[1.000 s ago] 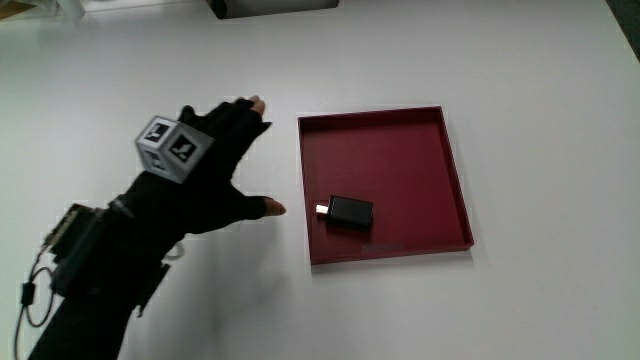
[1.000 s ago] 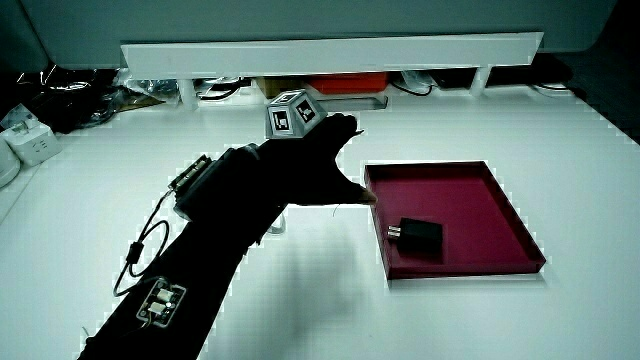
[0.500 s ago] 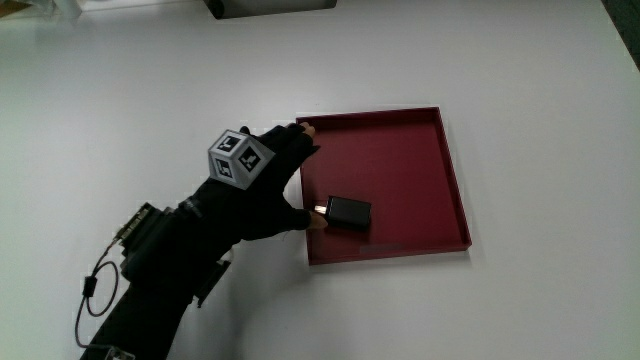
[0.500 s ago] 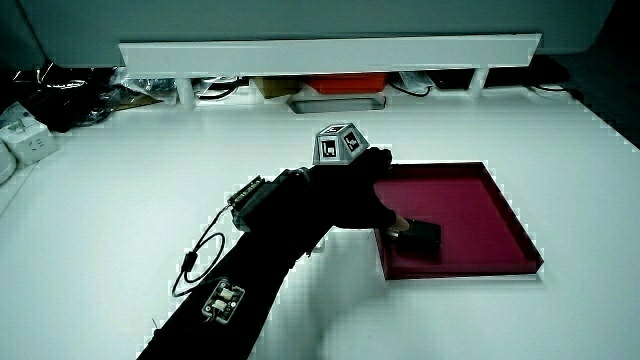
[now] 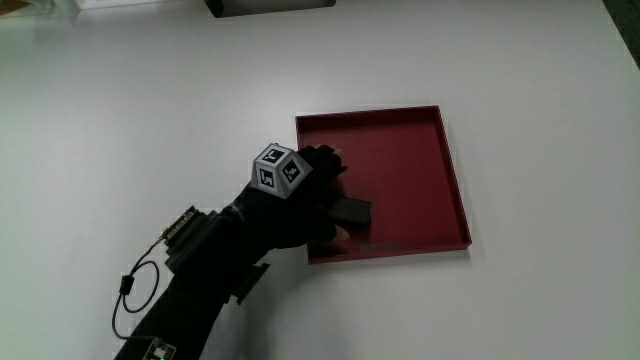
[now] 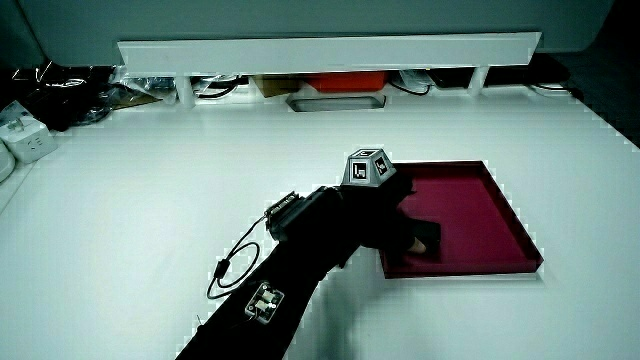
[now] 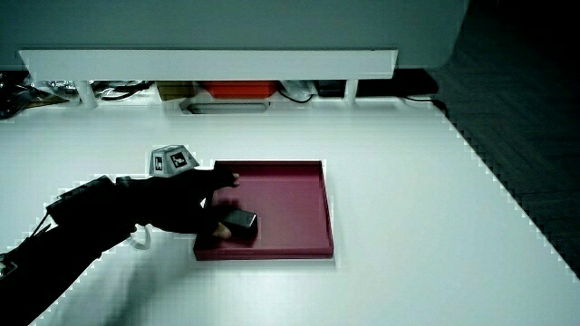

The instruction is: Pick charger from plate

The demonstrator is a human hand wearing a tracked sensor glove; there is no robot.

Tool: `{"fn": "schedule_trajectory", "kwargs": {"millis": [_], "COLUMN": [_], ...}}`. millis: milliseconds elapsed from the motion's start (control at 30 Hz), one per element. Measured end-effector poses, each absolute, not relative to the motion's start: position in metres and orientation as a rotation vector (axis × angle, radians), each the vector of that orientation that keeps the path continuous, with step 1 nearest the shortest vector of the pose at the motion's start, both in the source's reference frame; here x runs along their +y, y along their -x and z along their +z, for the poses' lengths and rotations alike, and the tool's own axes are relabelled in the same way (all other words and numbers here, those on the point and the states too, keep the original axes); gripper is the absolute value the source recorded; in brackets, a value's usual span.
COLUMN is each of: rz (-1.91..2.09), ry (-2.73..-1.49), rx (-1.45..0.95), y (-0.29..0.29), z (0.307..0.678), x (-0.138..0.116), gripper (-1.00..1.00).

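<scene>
White table (image 5: 150,100), low white partition (image 6: 330,50), dark floor (image 7: 526,100)

1. We see 1 white table (image 5: 150,90) filling the main view.
2. In a side view, 1 low white partition (image 6: 330,50) stands at the table's edge farthest from the person.
3. Under it we make out 1 orange box (image 6: 340,82), 1 grey tray (image 6: 335,101) and cables (image 6: 60,90).

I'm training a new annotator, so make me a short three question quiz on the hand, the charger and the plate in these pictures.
1. True or false: the charger lies in the plate.
2. The hand is: A) over the plate's edge, at the charger; B) at the partition; C) flat on bare table.
3. Fill in: the patterned ____ sits on the hand's back.

Key: 1 true; 2 A; 3 cube.
</scene>
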State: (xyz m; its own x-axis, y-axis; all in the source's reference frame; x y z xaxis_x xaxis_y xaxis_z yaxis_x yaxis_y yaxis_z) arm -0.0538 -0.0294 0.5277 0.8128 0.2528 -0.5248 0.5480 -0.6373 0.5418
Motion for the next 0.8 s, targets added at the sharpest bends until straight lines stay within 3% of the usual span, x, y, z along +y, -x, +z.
{"fn": "schedule_trajectory", "kwargs": {"millis": [467,800], "rz": [-0.513,-0.601], "ry": [-2.247,-2.281], "rx": [0.639,0.682], "y": [0.037,0.04], "z": [0.537,0.529], "x": [-0.021,-0.021], "gripper": [0.0,0.67]}}
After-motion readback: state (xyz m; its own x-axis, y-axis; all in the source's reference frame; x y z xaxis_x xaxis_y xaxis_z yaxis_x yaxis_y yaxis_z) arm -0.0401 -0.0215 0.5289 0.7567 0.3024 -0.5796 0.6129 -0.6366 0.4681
